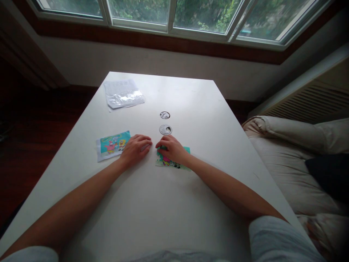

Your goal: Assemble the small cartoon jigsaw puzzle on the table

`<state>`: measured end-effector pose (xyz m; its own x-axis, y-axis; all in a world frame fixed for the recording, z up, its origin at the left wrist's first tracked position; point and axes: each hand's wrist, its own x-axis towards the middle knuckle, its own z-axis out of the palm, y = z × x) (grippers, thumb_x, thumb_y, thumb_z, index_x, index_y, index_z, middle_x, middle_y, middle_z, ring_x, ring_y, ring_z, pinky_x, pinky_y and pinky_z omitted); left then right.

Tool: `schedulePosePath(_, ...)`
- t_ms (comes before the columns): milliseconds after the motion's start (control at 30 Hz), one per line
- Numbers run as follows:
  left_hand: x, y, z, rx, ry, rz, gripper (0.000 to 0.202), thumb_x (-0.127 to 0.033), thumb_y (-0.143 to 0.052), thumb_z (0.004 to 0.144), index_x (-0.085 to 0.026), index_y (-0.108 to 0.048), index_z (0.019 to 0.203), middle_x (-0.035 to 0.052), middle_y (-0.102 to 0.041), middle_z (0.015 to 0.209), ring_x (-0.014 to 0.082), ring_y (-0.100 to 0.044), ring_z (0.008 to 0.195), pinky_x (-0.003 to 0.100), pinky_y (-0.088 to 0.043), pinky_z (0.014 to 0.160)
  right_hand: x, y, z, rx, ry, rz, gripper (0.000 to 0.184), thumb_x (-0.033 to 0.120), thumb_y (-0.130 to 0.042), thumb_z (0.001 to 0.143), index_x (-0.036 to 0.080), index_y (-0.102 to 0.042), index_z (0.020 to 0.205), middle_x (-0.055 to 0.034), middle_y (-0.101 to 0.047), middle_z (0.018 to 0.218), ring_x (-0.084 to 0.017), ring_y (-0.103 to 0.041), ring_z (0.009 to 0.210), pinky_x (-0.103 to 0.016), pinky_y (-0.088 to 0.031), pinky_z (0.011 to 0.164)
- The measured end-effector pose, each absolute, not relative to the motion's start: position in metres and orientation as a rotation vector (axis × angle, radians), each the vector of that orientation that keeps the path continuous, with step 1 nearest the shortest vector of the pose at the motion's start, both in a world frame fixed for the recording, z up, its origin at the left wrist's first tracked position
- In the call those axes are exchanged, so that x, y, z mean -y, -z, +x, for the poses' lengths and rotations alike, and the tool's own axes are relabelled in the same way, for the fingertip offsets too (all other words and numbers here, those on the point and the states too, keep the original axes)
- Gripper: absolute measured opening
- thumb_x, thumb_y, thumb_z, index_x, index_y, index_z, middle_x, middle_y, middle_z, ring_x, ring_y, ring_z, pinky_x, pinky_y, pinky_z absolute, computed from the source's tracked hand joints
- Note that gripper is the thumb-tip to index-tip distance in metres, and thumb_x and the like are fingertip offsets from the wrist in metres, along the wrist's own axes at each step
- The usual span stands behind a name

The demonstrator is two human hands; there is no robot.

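My right hand rests on a small teal cartoon jigsaw puzzle lying flat on the white table; its fingers are curled and pressed down on the puzzle's left part. My left hand lies just left of it, fingers loosely bent on the bare tabletop, fingertips close to the puzzle's edge. Whether a piece is under them is hidden. A cartoon picture card in a clear sleeve lies directly left of my left hand.
A clear plastic bag over a printed sheet lies at the far left of the table. Two round cable holes sit mid-table beyond my hands. A cushioned seat stands to the right, windows beyond the table's far edge.
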<state>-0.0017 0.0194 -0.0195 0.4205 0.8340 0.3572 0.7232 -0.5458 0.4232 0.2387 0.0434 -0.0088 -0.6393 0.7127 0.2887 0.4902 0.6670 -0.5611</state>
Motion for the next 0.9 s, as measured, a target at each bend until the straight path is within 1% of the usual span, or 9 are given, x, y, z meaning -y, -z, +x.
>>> schedulePosePath(67,-0.02,0.019,-0.002,-1.346,-0.8,2.483,0.019,-0.026,-0.059,0.099,-0.026,-0.077,0.108,0.004,-0.074,0.12,0.0242,-0.063,0.114,0.045,-0.051,0.103,-0.044,0.006,0.242,2.358,-0.597,-0.952,0.018,0.012,-0.068,0.09,0.023,-0.075,0.102,-0.0053,-0.068,0.096,-0.022,-0.058,0.098,-0.037,-0.045,0.092)
schedulePosePath(167,-0.019,0.016,-0.003,-1.21,-0.807,2.537,0.019,-0.025,-0.059,0.1,-0.026,-0.076,0.108,0.0034,-0.075,0.118,0.0233,-0.065,0.112,0.044,-0.052,0.101,-0.044,-0.001,0.25,2.315,-0.617,-0.973,0.018,0.011,-0.064,0.093,0.023,-0.074,0.099,-0.0047,-0.069,0.094,-0.021,-0.058,0.095,-0.035,-0.045,0.088)
schedulePosePath(300,-0.016,0.011,-0.002,-0.93,-0.761,2.643,0.022,-0.022,-0.058,0.099,-0.027,-0.074,0.113,0.0032,-0.074,0.124,0.0228,-0.064,0.118,0.042,-0.052,0.104,-0.04,-0.005,0.267,2.319,-0.623,-0.998,0.012,0.015,-0.064,0.094,0.023,-0.073,0.094,-0.0046,-0.07,0.093,-0.021,-0.058,0.094,-0.036,-0.046,0.086)
schedulePosePath(433,-0.013,0.009,0.002,-0.764,-0.68,2.724,0.024,-0.022,-0.058,0.099,-0.027,-0.072,0.118,0.0031,-0.072,0.13,0.0239,-0.061,0.126,0.041,-0.051,0.107,-0.038,0.0,0.287,2.278,-0.58,-1.036,0.011,0.019,-0.063,0.096,0.023,-0.073,0.093,-0.0055,-0.07,0.095,-0.022,-0.058,0.094,-0.036,-0.047,0.085)
schedulePosePath(567,-0.012,0.008,0.004,-0.764,-0.649,2.741,0.025,-0.024,-0.058,0.101,-0.027,-0.072,0.121,0.0031,-0.073,0.129,0.0233,-0.063,0.121,0.04,-0.051,0.105,-0.038,0.007,0.303,2.206,-0.478,-1.129,0.013,0.022,-0.061,0.098,0.023,-0.073,0.094,-0.0062,-0.069,0.095,-0.024,-0.059,0.096,-0.039,-0.047,0.088)
schedulePosePath(667,-0.011,0.005,0.005,-0.783,-0.597,2.758,0.024,-0.026,-0.056,0.102,-0.028,-0.073,0.119,0.0028,-0.073,0.128,0.0231,-0.063,0.118,0.039,-0.051,0.104,-0.034,0.011,0.309,2.23,-0.424,-1.18,0.01,0.027,-0.064,0.097,0.024,-0.073,0.102,-0.0076,-0.069,0.102,-0.026,-0.058,0.101,-0.041,-0.047,0.091)
schedulePosePath(800,-0.011,0.003,0.004,-0.792,-0.541,2.76,0.026,-0.028,-0.055,0.102,-0.03,-0.074,0.119,0.0032,-0.073,0.128,0.0233,-0.063,0.119,0.04,-0.05,0.105,-0.026,0.015,0.306,2.337,-0.327,-1.207,0.027,0.038,-0.069,0.094,0.025,-0.07,0.118,-0.0105,-0.066,0.115,-0.029,-0.056,0.109,-0.045,-0.045,0.096)
schedulePosePath(900,-0.011,0.003,0.004,-0.795,-0.542,2.743,0.026,-0.028,-0.055,0.101,-0.031,-0.074,0.119,0.0035,-0.073,0.127,0.0232,-0.063,0.119,0.04,-0.05,0.105,-0.023,0.016,0.304,2.372,-0.278,-1.226,0.029,0.039,-0.069,0.094,0.024,-0.07,0.12,-0.0116,-0.064,0.119,-0.03,-0.054,0.112,-0.047,-0.045,0.097)
